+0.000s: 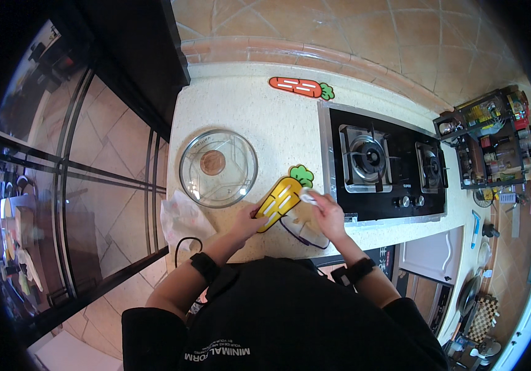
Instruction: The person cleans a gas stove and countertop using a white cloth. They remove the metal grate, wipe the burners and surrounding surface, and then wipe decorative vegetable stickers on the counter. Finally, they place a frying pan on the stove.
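Observation:
My left hand point(243, 227) grips the lower end of a yellow carrot-shaped pad point(277, 204) with white stripes and green leaves. The pad is tilted above the counter front. In my right hand point(331, 217) is a small white wad point(308, 196), perhaps tissue or cloth, held against the pad's upper right edge. Under the pad lies a pale piece with a dark purple edge point(309, 232), partly hidden; I cannot tell what it is. A round glass pot lid point(235, 167) with a brown knob rests left of the pad.
A gas hob point(400, 204) with two burners is set into the speckled counter point(247, 102) on the right. Against the back lies a red carrot-shaped pad point(295, 86). A crumpled pale plastic bag point(184, 218) sits at the left edge. Beyond the hob stands a black condiment rack point(474, 153).

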Demonstrator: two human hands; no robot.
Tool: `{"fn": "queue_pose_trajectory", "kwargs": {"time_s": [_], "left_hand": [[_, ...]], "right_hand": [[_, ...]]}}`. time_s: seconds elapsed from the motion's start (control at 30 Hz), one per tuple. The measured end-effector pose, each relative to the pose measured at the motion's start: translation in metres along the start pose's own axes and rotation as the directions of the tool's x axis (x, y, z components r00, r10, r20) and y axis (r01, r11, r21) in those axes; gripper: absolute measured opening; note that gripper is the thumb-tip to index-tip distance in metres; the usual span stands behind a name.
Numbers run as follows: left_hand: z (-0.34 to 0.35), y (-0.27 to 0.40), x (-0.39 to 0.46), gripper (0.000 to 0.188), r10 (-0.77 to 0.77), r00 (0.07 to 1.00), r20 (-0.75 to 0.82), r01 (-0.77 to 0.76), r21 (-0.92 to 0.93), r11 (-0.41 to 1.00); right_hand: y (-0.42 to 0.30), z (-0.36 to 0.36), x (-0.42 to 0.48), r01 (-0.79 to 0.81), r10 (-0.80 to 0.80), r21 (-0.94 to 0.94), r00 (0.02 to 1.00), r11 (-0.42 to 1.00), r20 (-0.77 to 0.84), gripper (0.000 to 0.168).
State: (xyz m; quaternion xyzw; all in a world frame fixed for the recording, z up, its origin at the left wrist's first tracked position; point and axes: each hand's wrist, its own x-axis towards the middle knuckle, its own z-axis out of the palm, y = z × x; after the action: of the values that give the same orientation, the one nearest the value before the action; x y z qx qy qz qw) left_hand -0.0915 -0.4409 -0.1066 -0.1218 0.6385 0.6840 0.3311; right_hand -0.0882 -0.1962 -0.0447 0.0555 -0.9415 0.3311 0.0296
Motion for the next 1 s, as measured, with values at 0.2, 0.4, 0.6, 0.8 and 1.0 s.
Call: {"fn": "queue_pose_trajectory", "kwargs": {"time_s": [0.2,0.4,0.6,0.8,1.0], "left_hand": [[-0.001,-0.011,0.004,0.035,0.145,0.986,-0.088,-0.136,0.097,0.986],[0.002,-0.004,-0.006,0.036,0.071,0.985,-0.156,-0.07,0.015,0.997],[0.003,-0.015,-0.002,0.032,0.078,0.981,-0.178,-0.087,-0.042,0.995],[0.005,-0.02,0.006,0.031,0.102,0.972,-0.213,-0.118,-0.06,0.991],[0.002,-0.028,0.007,0.028,0.087,0.974,-0.211,-0.099,-0.045,0.994]], "right_hand": [[-0.031,0.037,0.014,0.297,-0.261,-0.256,0.951,0.92,0.165,0.025],[0.007,0.027,0.041,0.203,-0.166,-0.487,0.979,0.849,0.117,0.023],[-0.004,0.042,0.021,0.355,-0.339,-0.424,0.934,0.833,0.116,0.024],[0.02,0.027,0.045,0.189,-0.194,-0.391,0.981,0.901,0.026,0.016],[-0.031,0.055,0.038,0.293,-0.286,-0.119,0.955,0.949,0.073,0.009]]}}
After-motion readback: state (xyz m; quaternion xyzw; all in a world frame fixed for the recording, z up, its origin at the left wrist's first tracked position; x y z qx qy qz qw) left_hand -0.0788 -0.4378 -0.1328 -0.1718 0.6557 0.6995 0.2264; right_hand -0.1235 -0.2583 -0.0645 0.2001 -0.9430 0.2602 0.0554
